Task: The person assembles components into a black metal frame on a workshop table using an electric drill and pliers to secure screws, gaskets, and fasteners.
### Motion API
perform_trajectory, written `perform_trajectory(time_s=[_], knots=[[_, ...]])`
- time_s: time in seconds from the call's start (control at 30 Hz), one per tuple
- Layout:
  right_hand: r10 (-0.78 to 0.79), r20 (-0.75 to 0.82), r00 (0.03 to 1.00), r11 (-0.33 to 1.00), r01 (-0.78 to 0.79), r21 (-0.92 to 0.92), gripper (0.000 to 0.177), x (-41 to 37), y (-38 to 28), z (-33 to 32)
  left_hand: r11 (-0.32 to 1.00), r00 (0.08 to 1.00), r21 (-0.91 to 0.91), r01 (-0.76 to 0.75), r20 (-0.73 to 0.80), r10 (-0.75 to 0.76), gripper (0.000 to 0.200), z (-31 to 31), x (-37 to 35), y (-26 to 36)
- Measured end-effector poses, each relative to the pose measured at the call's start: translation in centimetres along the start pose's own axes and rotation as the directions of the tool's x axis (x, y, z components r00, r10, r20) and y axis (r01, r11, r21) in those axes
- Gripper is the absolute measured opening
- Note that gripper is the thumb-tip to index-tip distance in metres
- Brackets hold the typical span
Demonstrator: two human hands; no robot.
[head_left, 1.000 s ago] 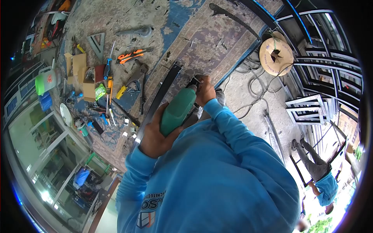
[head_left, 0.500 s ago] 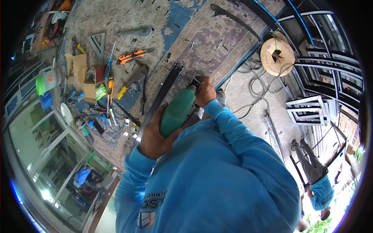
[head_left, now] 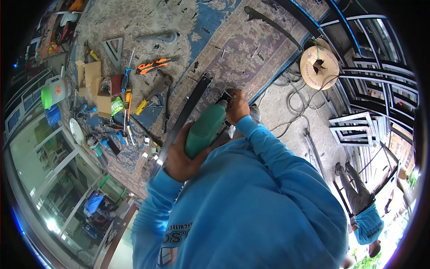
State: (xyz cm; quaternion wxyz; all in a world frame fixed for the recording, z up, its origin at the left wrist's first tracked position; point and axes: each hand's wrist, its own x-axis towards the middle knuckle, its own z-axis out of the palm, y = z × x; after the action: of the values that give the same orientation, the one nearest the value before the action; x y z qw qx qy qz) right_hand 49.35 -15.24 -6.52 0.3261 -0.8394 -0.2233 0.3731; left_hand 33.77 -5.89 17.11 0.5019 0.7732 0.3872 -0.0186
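Observation:
My left hand (head_left: 180, 156) is wrapped around the rear of a green power tool (head_left: 205, 131), whose front end points up and to the right. Right at that front end, my right hand (head_left: 238, 108) has its fingers closed around a small dark piece (head_left: 226, 97), mostly hidden by the fingers and the tool. A long black metal profile (head_left: 190, 105) lies to the left of the tool, on the patterned carpet (head_left: 230, 56). Both forearms are in blue sleeves.
Screwdrivers, orange-handled cutters (head_left: 154, 65), a metal set square (head_left: 113, 54) and an open cardboard box (head_left: 104, 102) lie on the left. At right are a cardboard reel (head_left: 329, 67), loose cable (head_left: 293, 101) and stacked frames (head_left: 354, 127). Another person (head_left: 363, 204) stands beyond.
My left hand and forearm have shifted slightly, with the tool still in the same grip. The right hand stays in place. The other person has moved a little.

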Motion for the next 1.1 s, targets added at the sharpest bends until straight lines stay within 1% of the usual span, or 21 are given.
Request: perform_trajectory(time_s=[0.1,0.3,0.6,0.7,0.8,0.9,1.0,1.1], knots=[[0.031,0.022,0.999,0.999,-0.031,0.015,0.061,-0.1,-0.3,-0.1,0.998,0.999,-0.053,-0.041,-0.026,0.040,0.076,0.5,-0.2,-0.4],[0.000,-0.010,1.000,1.000,0.000,-0.006,0.061,-0.2,0.1,0.4,0.998,0.999,-0.051,-0.024,-0.039,0.023,0.076,0.8,-0.6,-0.8],[-0.040,-0.021,0.999,0.999,0.040,0.006,0.058,-0.4,0.1,0.4,0.993,0.998,-0.115,0.003,-0.065,-0.011,0.075,1.5,-1.0,-0.9],[-0.083,-0.055,0.995,0.997,0.083,-0.006,0.057,-0.1,1.1,1.0,0.993,0.996,-0.107,0.058,-0.066,-0.065,0.076,1.8,-1.4,0.4],[-0.065,-0.023,0.998,0.997,0.066,0.043,0.056,-0.1,1.0,0.7,0.998,0.996,-0.062,-0.001,-0.092,-0.005,0.078,2.6,-2.0,-0.9],[-0.061,-0.023,0.998,0.997,0.062,0.048,0.056,-0.2,0.8,0.5,0.998,0.996,-0.060,0.020,-0.081,-0.024,0.079,3.0,-2.3,-1.0],[-0.079,-0.027,0.997,0.996,0.080,0.046,0.058,0.2,1.7,1.1,0.993,0.993,-0.120,-0.002,-0.115,-0.012,0.079,3.2,-2.4,-1.6],[-0.058,-0.013,0.998,0.997,0.058,0.047,0.062,0.0,1.6,1.1,0.994,0.990,-0.096,-0.045,-0.135,0.032,0.078,3.1,-2.4,-1.9]])
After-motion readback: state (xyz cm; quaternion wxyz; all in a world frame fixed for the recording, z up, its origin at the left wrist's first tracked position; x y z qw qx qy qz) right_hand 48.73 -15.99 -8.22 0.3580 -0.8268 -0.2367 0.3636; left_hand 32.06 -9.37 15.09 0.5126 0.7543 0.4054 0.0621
